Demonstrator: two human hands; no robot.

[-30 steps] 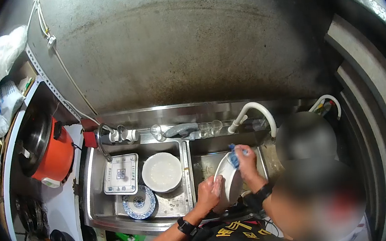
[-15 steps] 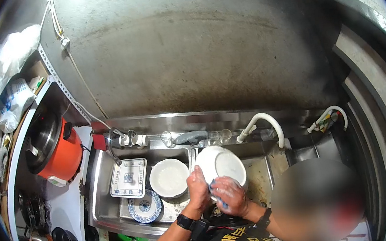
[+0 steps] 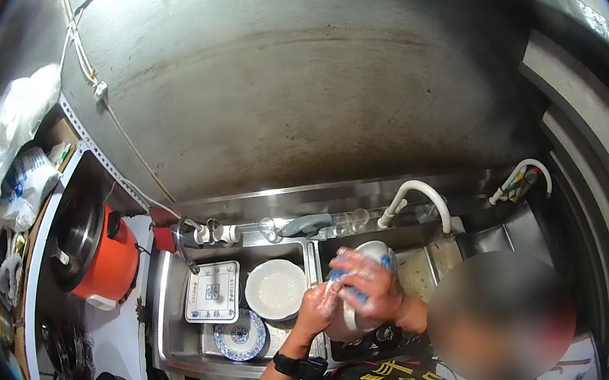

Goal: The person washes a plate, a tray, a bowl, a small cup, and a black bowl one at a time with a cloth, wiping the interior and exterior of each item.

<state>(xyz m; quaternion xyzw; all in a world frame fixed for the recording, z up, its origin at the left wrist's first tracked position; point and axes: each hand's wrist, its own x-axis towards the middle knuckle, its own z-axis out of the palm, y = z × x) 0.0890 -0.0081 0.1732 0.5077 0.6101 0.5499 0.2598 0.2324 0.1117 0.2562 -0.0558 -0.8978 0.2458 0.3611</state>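
Observation:
My left hand point(image 3: 319, 309) is closed on the rim of a white bowl point(image 3: 347, 323), which is tipped up on its side over the middle sink basin. Against the bowl my right hand point(image 3: 372, 280) presses a blue scrubbing cloth or sponge point(image 3: 338, 275); suds coat the fingers. Much of the bowl is hidden behind both hands. To the left, in the left basin, sit another white bowl point(image 3: 276, 291), a square white tray point(image 3: 212, 293) with blue markings and a round blue-patterned plate point(image 3: 239, 335).
A white curved faucet point(image 3: 425, 190) rises behind the middle basin, with another hose-like spout point(image 3: 531, 166) farther right. Glasses point(image 3: 351, 221) line the back ledge. On the left shelf stands an orange cooker point(image 3: 108, 256). A blurred patch covers the lower right.
The white bowl has turned from showing its underside to standing more on edge. My right hand has moved up and over it with the blue cloth or sponge. The view has shifted slightly.

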